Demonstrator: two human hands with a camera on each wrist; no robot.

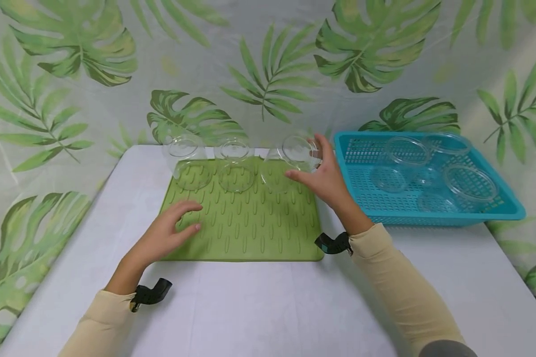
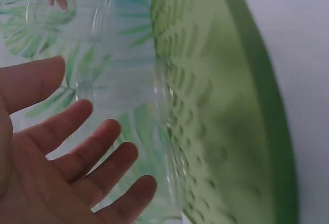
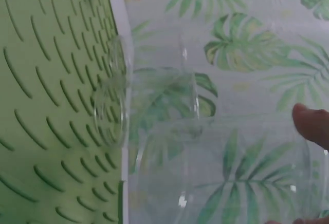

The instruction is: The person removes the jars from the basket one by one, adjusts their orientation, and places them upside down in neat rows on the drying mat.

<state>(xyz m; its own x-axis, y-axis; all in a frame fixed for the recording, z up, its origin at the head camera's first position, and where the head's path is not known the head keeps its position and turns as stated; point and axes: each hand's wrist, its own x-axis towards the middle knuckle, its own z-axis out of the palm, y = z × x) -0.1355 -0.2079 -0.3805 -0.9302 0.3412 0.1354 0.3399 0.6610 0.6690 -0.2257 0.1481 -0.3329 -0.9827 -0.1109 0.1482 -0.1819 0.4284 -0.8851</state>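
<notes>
My right hand [image 1: 323,173] grips a clear cup [image 1: 279,163] by its narrower base end, thumb on the near side and fingers behind. The cup is upside down and tilted, its wide rim over the back right of a green ribbed mat [image 1: 245,228]. Two more clear cups stand upside down in a row along the mat's back edge: a left one [image 1: 189,166] and a middle one [image 1: 235,168]. My left hand [image 1: 163,235] hovers over the mat's front left with fingers spread and nothing in it; its fingers [image 2: 105,142] appear close in the left wrist view.
At the right, a blue plastic basket [image 1: 429,218] holds several clear cups with rims up. A white cloth [image 1: 250,307] covers the table. Behind it hangs a leaf-print curtain [image 1: 196,64]. Each wrist wears a small black camera.
</notes>
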